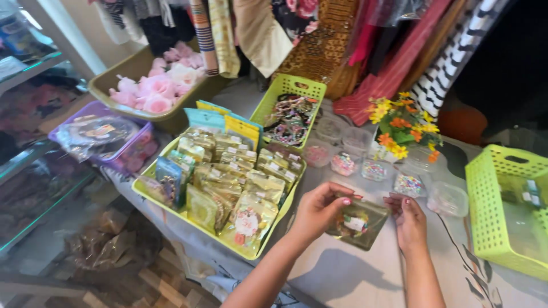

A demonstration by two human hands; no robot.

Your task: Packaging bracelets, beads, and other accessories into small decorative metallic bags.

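Note:
Both my hands hold a small gold-green foil packet point(357, 223) with a clear window, a little above the table. My left hand point(317, 210) pinches its upper left edge. My right hand point(409, 219) grips its right edge. Just left of my hands lies a lime-green tray point(149, 194) filled with several rows of similar gold packets point(240, 177) standing on edge.
A lime basket of beaded bracelets point(291, 117) stands behind the tray. Small clear tubs of beads point(374, 169) and a pot of orange and yellow flowers point(402, 125) sit ahead. A lime basket point(502, 205) is at right, a purple bin point(108, 140) at left, pink soft items point(160, 85) beyond.

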